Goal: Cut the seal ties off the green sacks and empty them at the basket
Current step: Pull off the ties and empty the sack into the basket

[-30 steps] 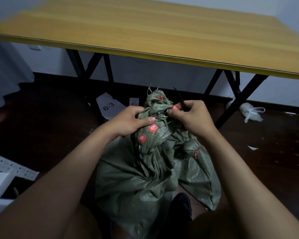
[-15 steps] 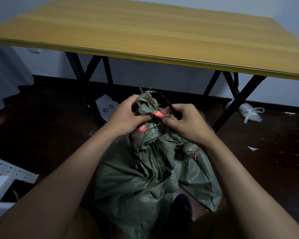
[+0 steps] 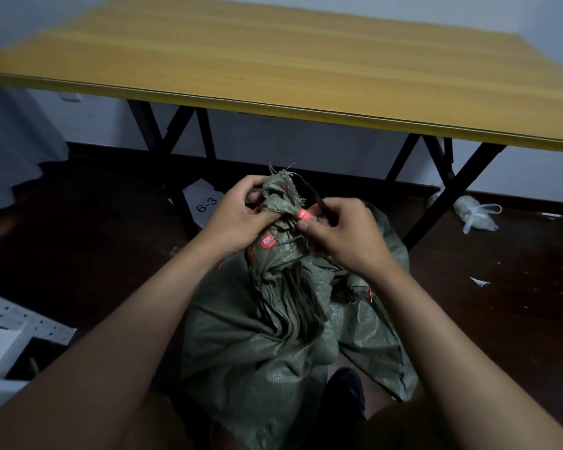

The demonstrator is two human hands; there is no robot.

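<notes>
A green woven sack (image 3: 267, 345) stands on the dark floor between my knees, its neck bunched upward. My left hand (image 3: 238, 219) grips the gathered neck from the left. My right hand (image 3: 345, 235) pinches a red seal tag (image 3: 304, 215) on the neck and also holds a thin dark tool (image 3: 316, 198) that points up and left. A second red tag (image 3: 268, 242) hangs lower on the neck. Behind the first sack lies a second green sack (image 3: 374, 306), with a bit of red at its tied knot. No basket is in view.
A yellow-topped table (image 3: 273, 69) on black crossed legs stands just ahead. A paper marked 6-3 (image 3: 205, 204) lies under it. At the right on the floor lies a tied white plastic bag (image 3: 475, 212). White perforated parts (image 3: 17, 323) sit at the left.
The sack's neck has been bent down and left. My left hand moved up onto the top of the neck, and my right hand shifted to the upper red tag with the tool.
</notes>
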